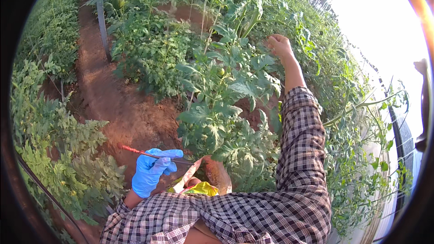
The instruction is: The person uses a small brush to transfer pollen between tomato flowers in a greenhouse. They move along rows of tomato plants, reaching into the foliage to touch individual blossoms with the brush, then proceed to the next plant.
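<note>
My left hand [154, 167], in a blue disposable glove, grips a thin stick [154, 156] whose far end is wrapped in red. The stick lies crosswise above a bag with a yellow part [203, 189] at my waist. My bare right hand [279, 44] is stretched forward beside the upper leaves of a tall tomato plant [217, 108]. Its fingers are bent together; whether they pinch anything cannot be made out. A small green tomato [221, 72] hangs among the leaves, left of and nearer than my right hand.
A reddish soil path [132, 118] runs forward on the left between plant rows. A metal post [101, 17] stands beside it, near a striped green fruit [118, 0]. Strings [217, 20] rise among the plants. Leafy stems [366, 103] reach in from the right, before the greenhouse's film wall.
</note>
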Demonstrator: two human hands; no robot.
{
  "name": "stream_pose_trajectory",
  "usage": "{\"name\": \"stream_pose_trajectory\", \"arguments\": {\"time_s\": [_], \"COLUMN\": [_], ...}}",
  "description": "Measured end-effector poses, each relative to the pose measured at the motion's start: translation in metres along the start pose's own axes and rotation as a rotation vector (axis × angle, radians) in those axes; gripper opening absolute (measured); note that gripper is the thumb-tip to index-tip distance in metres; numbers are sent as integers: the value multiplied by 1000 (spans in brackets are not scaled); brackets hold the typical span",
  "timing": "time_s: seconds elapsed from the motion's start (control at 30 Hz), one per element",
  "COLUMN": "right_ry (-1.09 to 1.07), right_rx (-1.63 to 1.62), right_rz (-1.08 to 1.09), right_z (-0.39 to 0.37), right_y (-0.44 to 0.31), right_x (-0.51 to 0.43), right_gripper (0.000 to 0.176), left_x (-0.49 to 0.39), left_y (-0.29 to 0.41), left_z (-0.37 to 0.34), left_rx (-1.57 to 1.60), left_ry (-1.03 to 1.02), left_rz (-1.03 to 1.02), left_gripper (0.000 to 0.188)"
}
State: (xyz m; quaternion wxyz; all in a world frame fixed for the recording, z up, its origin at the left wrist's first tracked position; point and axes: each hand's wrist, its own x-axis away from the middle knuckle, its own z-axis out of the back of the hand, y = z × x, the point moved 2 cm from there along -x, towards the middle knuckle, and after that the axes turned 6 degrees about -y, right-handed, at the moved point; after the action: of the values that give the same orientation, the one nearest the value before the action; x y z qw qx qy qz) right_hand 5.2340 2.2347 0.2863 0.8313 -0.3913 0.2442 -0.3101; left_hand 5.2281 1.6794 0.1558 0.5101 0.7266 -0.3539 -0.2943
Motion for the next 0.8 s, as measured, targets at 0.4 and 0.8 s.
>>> {"name": "stream_pose_trajectory", "arguments": {"time_s": [0.4,0.8], "right_ry": [-147,3], "right_rx": [-114,257], "right_rz": [354,500], "right_z": [-57,-60], "right_y": [6,1], "right_x": [-87,-75], "right_gripper": [30,31], "left_x": [12,5], "left_y": [-10,-9], "left_z": [-38,-45], "left_rx": [-224,-173], "left_ry": [327,299], "left_rz": [36,7], "left_gripper": [42,31]}}
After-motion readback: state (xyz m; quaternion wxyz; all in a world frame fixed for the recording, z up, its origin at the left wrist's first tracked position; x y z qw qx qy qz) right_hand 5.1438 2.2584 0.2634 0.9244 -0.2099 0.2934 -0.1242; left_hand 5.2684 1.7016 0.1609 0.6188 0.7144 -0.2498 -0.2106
